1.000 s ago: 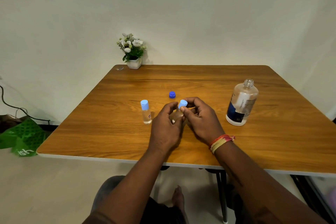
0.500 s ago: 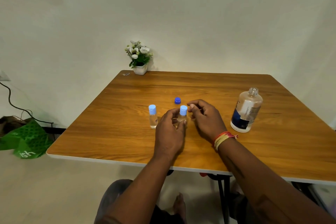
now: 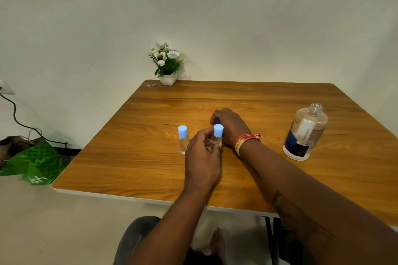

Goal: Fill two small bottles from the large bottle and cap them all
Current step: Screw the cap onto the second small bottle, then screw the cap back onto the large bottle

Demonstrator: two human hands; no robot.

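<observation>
Mid-table, the left hand curls round a capped small bottle. Just behind, the right hand closes over the dark blue cap. The other small bottle stands alongside; the uncapped large bottle stands well right, near the table edge.

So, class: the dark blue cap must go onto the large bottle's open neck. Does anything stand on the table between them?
Nothing visible does. The right hand covers the dark blue cap, and only bare table lies between it and the large bottle, whose neck is open.
</observation>
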